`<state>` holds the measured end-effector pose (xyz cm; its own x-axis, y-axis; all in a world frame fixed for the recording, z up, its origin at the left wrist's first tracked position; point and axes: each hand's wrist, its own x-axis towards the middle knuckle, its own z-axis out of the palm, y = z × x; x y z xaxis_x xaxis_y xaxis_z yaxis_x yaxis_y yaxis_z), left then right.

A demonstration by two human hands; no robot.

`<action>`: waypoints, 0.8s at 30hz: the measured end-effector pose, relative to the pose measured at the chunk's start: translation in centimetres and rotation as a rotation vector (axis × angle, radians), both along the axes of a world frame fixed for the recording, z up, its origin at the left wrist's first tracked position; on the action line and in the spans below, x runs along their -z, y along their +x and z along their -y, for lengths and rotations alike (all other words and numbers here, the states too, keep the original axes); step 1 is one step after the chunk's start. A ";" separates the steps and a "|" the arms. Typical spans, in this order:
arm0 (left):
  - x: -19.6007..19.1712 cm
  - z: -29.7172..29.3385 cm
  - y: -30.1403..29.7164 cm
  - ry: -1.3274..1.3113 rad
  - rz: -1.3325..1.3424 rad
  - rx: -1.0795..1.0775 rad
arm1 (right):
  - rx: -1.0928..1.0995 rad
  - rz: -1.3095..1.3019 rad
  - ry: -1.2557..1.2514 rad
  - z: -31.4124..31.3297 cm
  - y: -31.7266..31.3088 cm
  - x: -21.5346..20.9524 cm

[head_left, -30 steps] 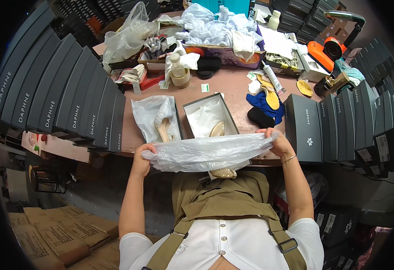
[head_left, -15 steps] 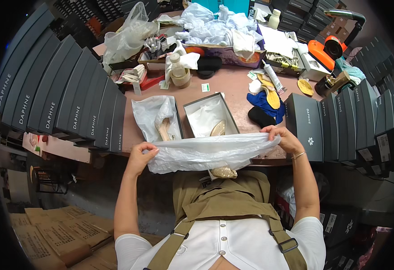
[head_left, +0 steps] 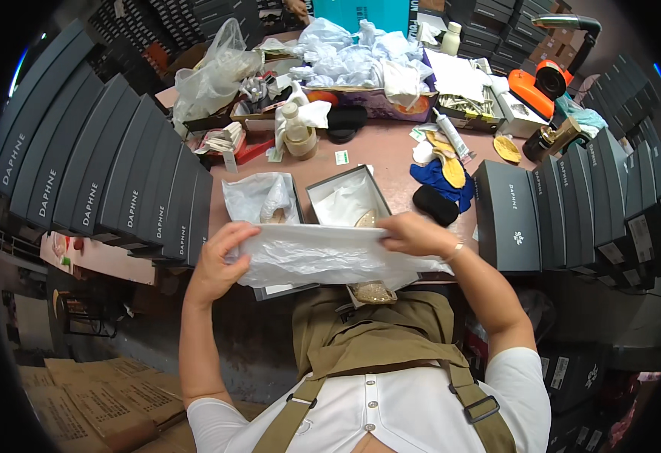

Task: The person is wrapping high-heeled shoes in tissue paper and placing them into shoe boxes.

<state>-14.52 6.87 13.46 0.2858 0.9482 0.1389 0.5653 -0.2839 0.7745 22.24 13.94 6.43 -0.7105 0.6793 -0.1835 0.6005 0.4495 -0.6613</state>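
Hands pinch each end of a thin translucent white plastic bag [head_left: 330, 257]: left hand [head_left: 217, 260] and right hand [head_left: 413, 232], fingers clamped, long axis sideways between them, glittery beige shoe [head_left: 372, 291] just below.

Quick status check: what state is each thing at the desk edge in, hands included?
left hand: gripping the bag's left end
right hand: gripping its right end
clear plastic bag: stretched flat between both hands
shoe box: open, white tissue inside
glittery shoe: partly hidden under the bag
glue tube: lying flat
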 end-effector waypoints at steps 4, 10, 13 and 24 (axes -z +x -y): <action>1.2 -0.1 -3.3 0.005 0.019 -0.038 | 0.242 0.146 0.053 1.9 9.7 -0.2; 1.7 -0.8 -0.1 -0.013 0.007 0.037 | 0.253 -0.060 0.402 2.9 5.5 -6.2; -0.6 -1.6 2.8 -0.006 0.016 0.138 | 0.029 -0.341 0.382 2.5 -2.2 -4.4; 9.4 -1.9 14.2 -0.311 -0.314 0.265 | 0.670 -0.159 0.193 4.0 8.9 -4.4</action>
<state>-0.30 8.82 4.10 0.5042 0.8206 -0.2691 0.7240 -0.2317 0.6497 31.10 9.95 10.87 -0.1372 0.9890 0.0549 0.6910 0.1353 -0.7101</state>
